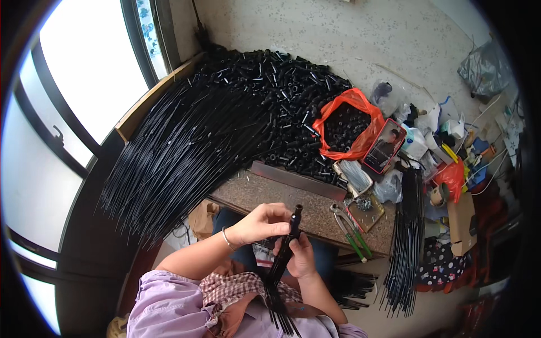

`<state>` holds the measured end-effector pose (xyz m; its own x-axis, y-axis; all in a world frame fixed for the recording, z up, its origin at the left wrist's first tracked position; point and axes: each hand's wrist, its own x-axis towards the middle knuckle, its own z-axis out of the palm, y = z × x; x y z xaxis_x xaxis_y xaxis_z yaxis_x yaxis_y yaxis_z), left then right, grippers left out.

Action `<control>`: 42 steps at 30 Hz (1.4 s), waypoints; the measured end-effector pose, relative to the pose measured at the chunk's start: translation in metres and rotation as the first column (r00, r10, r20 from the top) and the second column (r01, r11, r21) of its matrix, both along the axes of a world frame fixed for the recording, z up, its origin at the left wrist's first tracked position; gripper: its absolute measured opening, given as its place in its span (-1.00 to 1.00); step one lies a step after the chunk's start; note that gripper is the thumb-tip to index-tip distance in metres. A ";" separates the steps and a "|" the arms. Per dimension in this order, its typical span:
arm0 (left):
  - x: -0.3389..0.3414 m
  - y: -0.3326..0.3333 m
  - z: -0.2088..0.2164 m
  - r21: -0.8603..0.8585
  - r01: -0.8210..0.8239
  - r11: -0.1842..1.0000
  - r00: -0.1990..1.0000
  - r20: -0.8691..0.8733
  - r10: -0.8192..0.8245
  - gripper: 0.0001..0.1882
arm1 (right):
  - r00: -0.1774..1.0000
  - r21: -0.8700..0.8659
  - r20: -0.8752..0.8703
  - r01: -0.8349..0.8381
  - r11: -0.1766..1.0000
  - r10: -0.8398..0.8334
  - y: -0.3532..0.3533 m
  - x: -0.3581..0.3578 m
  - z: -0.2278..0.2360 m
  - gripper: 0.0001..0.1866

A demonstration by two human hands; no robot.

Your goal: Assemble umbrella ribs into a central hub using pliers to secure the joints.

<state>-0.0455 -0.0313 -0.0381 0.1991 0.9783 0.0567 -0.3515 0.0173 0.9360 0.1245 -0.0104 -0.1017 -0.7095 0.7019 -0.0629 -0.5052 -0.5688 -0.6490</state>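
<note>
My left hand [264, 222] is closed around a black tubular piece [296, 216] with an open round end, pinched between thumb and fingers. Just below it, my right hand [298, 256] grips a bundle of thin black rods [276, 279]. The bundle runs down toward my lap, its rod ends spreading over my clothes. The tubular piece stands at the top of this bundle; how the two join is hidden by my fingers.
Long black rods [169, 152] and a heap of black tubular parts [293, 84] cover the table. A red plastic bag [324, 125] holds small black parts beside a phone [385, 145]. Green-handled pliers [349, 234] lie near the front edge. More rods [403, 242] hang at the right.
</note>
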 end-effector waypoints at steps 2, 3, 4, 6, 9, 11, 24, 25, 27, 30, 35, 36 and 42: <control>0.001 -0.006 -0.005 0.174 0.013 0.985 0.978 -0.206 0.023 -0.44 | 0.997 -0.013 0.026 0.077 0.997 -0.077 -0.001 0.001 0.001 -0.75; 0.004 -0.008 -0.009 0.337 0.004 0.942 0.938 -0.328 0.114 -0.39 | 0.998 -0.011 0.041 0.058 0.998 -0.057 0.000 0.001 0.000 -0.75; 0.007 -0.008 -0.010 0.401 -0.006 0.916 0.946 -0.295 0.135 -0.39 | 0.998 0.030 0.020 0.063 0.998 -0.063 0.000 0.003 -0.001 -0.65; 0.008 -0.010 -0.013 0.304 -0.013 0.953 0.954 -0.281 0.102 -0.41 | 0.999 0.099 -0.025 0.026 0.995 -0.024 0.004 0.010 -0.009 -0.53; 0.010 -0.014 -0.015 0.028 -0.019 0.999 0.993 -0.114 0.022 -0.47 | 0.999 0.140 -0.046 -0.019 0.990 0.025 0.002 0.006 -0.001 -0.56; 0.015 -0.011 -0.019 0.436 -0.120 0.892 0.930 -0.265 0.255 -0.56 | 1.000 0.146 -0.017 0.015 0.989 -0.012 -0.001 0.007 -0.004 -0.59; 0.012 -0.006 -0.034 0.308 -0.116 0.944 0.993 0.065 0.101 -0.78 | 0.997 0.127 -0.019 -0.073 0.989 0.076 -0.001 0.008 -0.010 -0.40; 0.011 -0.005 -0.034 0.327 -0.095 0.940 0.994 0.090 0.069 -0.79 | 0.995 0.113 -0.049 -0.084 0.990 0.090 -0.002 0.006 -0.005 -0.44; 0.011 -0.003 -0.032 0.354 -0.105 0.929 0.991 0.116 0.068 -0.84 | 0.993 0.103 -0.083 -0.080 0.991 0.089 -0.002 0.004 -0.005 -0.48; 0.011 0.000 -0.024 0.467 0.015 0.884 0.978 0.177 -0.111 -0.87 | 0.981 -0.054 0.014 -0.195 0.979 0.196 -0.008 0.014 -0.011 -0.72; 0.023 0.001 -0.016 0.598 0.277 0.752 0.831 0.244 -0.500 -0.86 | 0.882 0.332 0.077 -0.462 0.823 0.464 -0.011 0.039 -0.053 -0.51; 0.022 -0.002 -0.018 0.534 0.231 0.813 0.871 0.258 -0.418 -0.86 | 0.924 0.215 -0.014 -0.372 0.903 0.383 -0.014 0.033 -0.036 -0.55; 0.022 -0.006 -0.017 0.119 -0.122 0.985 0.940 0.332 0.076 0.03 | 0.951 0.086 -0.018 0.308 0.947 -0.308 0.001 0.006 0.007 -0.88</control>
<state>-0.0237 -0.0369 -0.0546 0.0498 0.9705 0.2358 -0.6304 -0.1526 0.7612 0.1303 -0.0098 -0.0945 -0.4579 0.8889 0.0103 -0.6498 -0.3268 -0.6863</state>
